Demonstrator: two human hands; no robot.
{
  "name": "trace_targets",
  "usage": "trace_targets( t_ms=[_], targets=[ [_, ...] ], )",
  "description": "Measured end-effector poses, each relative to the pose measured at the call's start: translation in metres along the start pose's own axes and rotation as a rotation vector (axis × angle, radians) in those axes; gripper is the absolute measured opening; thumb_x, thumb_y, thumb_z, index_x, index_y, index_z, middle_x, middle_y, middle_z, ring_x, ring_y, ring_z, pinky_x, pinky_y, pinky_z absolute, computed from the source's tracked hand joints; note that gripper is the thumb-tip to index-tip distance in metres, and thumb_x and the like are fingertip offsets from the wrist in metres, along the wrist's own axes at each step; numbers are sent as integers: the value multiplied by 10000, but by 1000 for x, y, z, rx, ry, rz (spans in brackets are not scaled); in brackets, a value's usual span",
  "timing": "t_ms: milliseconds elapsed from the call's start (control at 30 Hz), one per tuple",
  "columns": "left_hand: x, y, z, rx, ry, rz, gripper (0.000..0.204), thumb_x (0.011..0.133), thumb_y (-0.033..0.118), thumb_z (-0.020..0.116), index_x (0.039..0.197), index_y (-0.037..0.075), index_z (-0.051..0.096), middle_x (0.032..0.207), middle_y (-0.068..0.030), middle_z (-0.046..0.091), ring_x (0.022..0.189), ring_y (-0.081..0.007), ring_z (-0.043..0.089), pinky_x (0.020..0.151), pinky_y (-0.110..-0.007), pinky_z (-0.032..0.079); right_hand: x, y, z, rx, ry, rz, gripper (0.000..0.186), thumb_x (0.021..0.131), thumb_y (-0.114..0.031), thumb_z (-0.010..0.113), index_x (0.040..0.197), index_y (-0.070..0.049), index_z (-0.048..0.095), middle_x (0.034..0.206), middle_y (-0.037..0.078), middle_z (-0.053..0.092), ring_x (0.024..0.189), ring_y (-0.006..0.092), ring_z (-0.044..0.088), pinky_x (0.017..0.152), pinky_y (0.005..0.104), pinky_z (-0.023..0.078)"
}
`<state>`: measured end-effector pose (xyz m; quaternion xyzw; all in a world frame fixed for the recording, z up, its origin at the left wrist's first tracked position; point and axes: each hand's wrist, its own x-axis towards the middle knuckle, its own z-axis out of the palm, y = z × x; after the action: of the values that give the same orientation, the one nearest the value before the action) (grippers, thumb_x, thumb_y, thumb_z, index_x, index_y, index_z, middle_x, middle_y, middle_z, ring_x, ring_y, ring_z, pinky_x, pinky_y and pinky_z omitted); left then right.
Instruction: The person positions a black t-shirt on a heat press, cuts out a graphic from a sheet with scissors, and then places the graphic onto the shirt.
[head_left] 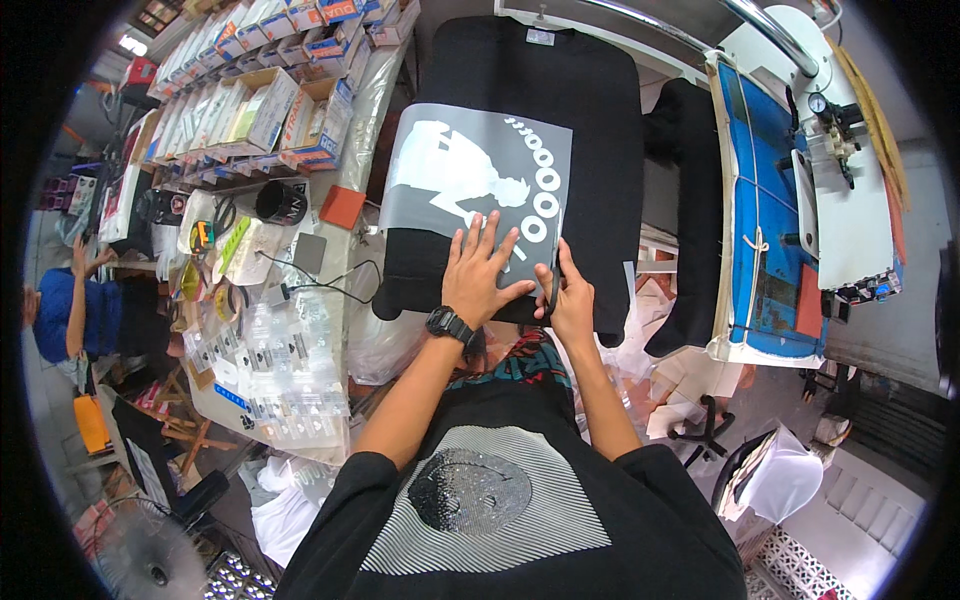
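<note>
The black shirt [612, 205] looks soft and drapey. The film [408, 212] on it, reaching its left edge, seems light, bendy, perhaps slippery, best held by clear margins. The left hand [480, 278] rests spread there; the right hand [571, 298] grips scissors [556, 282].

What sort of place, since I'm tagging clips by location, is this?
Probably a clothes printing workshop: a film with white designs lies on a black garment, and a machine with a gauge stands nearby.
</note>
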<state>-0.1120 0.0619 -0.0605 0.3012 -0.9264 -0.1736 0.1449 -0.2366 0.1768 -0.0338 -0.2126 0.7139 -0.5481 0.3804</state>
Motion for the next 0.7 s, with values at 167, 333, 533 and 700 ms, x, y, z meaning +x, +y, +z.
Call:
trace_targets(
  t_ms=[167, 333, 533, 700],
  targets=[
    [1, 2, -4, -16, -26, -18, 814, 786, 586, 713, 1460, 188, 489, 1595, -137, 306, 1477, -352, 263, 1186, -524, 206, 17, -13, -1, -4, -10, -43, 672, 944, -354, 691, 1466, -17, 436, 702, 11, 581, 505, 62, 533, 419, 235, 439],
    [2, 4, -4, -9, -30, -24, 818, 778, 593, 711, 1458, 193, 493, 1596, -131, 307, 1476, -356, 264, 1181, -535, 210, 55, -24, -5, -81, -2, -57, 626, 950, -352, 679, 1431, -8, 473, 646, 18, 575, 489, 78, 550, 425, 260, 452],
    [4, 4, -4, -12, -31, -32, 830, 765, 622, 701, 1452, 200, 506, 1598, -124, 308, 1477, -358, 259, 1173, -548, 216, 144, -52, -8, -116, 64, -166, 566, 922, -345, 707, 1369, -40, 542, 608, 57, 584, 478, 110, 583, 421, 304, 485],
    [2, 4, -6, -2, -20, -17, 811, 792, 641, 660, 1449, 194, 504, 1601, -133, 297, 1479, -346, 257, 1183, -530, 207, 173, -90, -29, -483, 174, -372, 646, 859, -367, 767, 1396, -86, 542, 683, 98, 647, 589, 140, 636, 569, 322, 519]
  ],
)
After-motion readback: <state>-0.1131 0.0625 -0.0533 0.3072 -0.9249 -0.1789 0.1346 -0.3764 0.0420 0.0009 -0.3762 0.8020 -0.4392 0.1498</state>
